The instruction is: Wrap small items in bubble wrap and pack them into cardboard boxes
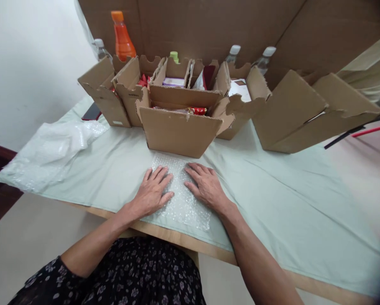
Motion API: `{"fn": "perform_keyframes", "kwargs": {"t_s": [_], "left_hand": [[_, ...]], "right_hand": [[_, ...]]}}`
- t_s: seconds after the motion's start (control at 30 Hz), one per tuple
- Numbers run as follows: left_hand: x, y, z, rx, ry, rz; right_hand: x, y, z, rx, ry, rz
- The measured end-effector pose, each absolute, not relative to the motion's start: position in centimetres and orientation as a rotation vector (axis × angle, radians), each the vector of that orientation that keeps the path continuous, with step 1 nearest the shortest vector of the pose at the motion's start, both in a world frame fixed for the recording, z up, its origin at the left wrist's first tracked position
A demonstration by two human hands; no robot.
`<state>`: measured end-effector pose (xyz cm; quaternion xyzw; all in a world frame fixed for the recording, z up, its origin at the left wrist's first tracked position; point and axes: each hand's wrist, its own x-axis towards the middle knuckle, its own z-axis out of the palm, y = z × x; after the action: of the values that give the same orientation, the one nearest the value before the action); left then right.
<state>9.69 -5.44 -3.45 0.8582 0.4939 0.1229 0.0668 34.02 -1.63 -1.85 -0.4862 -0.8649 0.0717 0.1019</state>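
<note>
A sheet of clear bubble wrap (180, 203) lies flat on the pale green cloth near the table's front edge. My left hand (152, 190) rests palm down on its left side, fingers spread. On its right side lies my right hand (205, 184), also palm down with the fingers apart. Neither hand grips anything. Just beyond the sheet stands an open cardboard box (180, 133) with red-wrapped items (197, 111) inside.
Several open cardboard boxes (243, 114) stand in a row behind, some holding packets. An orange bottle (123, 40) and clear bottles (233, 54) stand behind them. More bubble wrap (50, 148) lies at the left, near a dark flat object (91, 112).
</note>
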Motion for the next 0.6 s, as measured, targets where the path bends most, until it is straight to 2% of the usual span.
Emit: {"fn": "perform_keyframes", "kwargs": {"t_s": [0.4, 0.6], "left_hand": [[10.2, -8.2, -3.2, 2.569, 1.615, 0.363], [10.3, -7.1, -2.2, 2.558, 1.584, 0.348]], "right_hand": [[34.5, -1.5, -2.0, -1.347, -2.595, 0.324], [33.9, -1.7, -2.0, -1.334, -2.567, 0.304]]}}
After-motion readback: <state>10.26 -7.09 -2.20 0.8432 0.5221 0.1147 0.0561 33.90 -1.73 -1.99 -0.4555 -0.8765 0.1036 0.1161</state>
